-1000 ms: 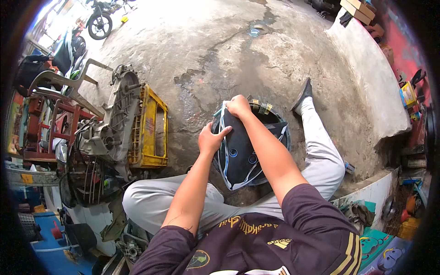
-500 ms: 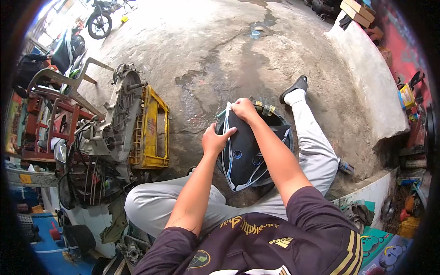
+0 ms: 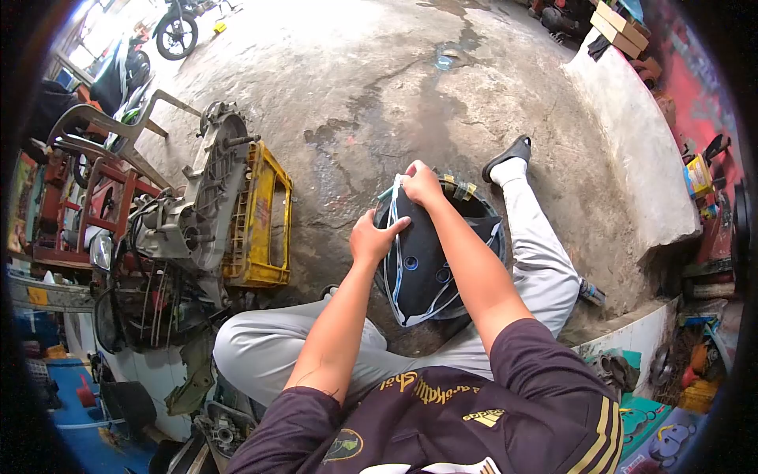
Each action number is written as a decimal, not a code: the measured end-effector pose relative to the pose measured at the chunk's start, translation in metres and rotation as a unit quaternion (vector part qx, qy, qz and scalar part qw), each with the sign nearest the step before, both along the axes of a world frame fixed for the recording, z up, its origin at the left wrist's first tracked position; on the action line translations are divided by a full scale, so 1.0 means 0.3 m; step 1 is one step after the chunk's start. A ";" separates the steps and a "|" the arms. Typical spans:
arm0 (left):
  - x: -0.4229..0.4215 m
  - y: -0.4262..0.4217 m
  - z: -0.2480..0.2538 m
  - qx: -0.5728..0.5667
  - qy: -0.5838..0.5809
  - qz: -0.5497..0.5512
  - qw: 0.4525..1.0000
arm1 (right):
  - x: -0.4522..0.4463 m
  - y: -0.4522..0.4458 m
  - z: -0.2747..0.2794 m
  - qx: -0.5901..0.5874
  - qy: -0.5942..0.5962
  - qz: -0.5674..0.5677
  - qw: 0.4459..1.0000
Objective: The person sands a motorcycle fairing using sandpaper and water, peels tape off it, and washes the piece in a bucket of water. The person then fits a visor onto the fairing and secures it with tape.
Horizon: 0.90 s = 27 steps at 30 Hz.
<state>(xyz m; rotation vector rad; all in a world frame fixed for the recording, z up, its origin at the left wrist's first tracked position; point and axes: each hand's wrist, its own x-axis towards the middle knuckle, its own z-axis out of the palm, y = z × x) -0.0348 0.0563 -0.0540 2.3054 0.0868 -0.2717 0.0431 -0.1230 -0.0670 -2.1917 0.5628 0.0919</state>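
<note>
Between my legs lies a black pointed piece [image 3: 420, 268] with blue-and-white edges and two round blue-rimmed spots, possibly a motorcycle part. It rests over a round dark tub [image 3: 499, 251], whose inside is partly covered. My left hand [image 3: 374, 238] grips the piece's left edge, with the thumb over the top and the other fingers partly hidden. At the far end, my right hand [image 3: 422, 185] has its fingers closed on the white-edged rim. A thin greenish strip [image 3: 384, 194] shows beside that edge, near both hands.
To the left, a metal engine casing [image 3: 213, 182] leans by a yellow crate [image 3: 268, 221]. A plastic chair [image 3: 130, 134] and a red metal frame [image 3: 106, 197] stand farther left. A small can [image 3: 591, 291] lies by my right knee; a low white wall [image 3: 632, 166] runs along the right.
Both hands keep their hold on the black piece, with hardly any movement. The camera view has shifted slightly.
</note>
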 end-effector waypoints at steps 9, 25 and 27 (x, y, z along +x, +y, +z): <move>-0.007 0.005 0.001 0.000 -0.006 -0.005 1.000 | -0.027 0.001 0.017 0.028 -0.032 0.032 0.999; -0.008 0.000 0.022 0.002 0.014 0.004 1.000 | -0.055 0.000 0.028 0.008 -0.102 0.016 0.995; -0.007 0.000 0.039 -0.007 0.019 0.002 1.000 | -0.049 0.000 0.021 -0.003 -0.100 0.002 0.995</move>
